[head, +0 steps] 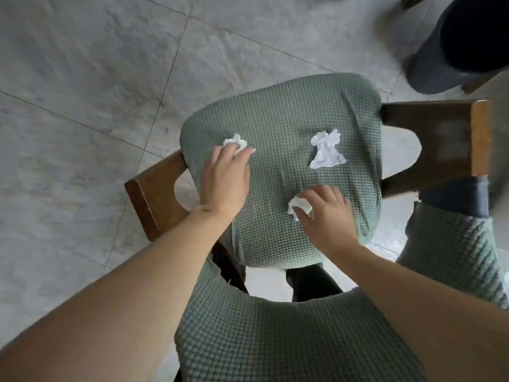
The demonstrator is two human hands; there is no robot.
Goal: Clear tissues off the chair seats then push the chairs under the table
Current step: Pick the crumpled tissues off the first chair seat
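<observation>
Tissues lie crumpled on the green chair seat (281, 128): the left hand (224, 177) pinches one (235, 142) near its left edge, the right hand (327, 213) closes on another (297, 206) near the front edge, and a third (326, 150) lies untouched toward the right edge. Wooden armrests (154, 197) flank the seat; a dark bin (454, 51) is cut off at the frame's upper right.

seat: green waffle-knit chair seat (275, 111), wood frame
landmark: big tissue (326, 150), crumpled, seat's right-centre
tissue 2 (237, 141): left of big tissue, near seat's left edge
tissue 3 (296, 206): below big tissue, slightly left
under chair: grey tiled floor (82, 78)
</observation>
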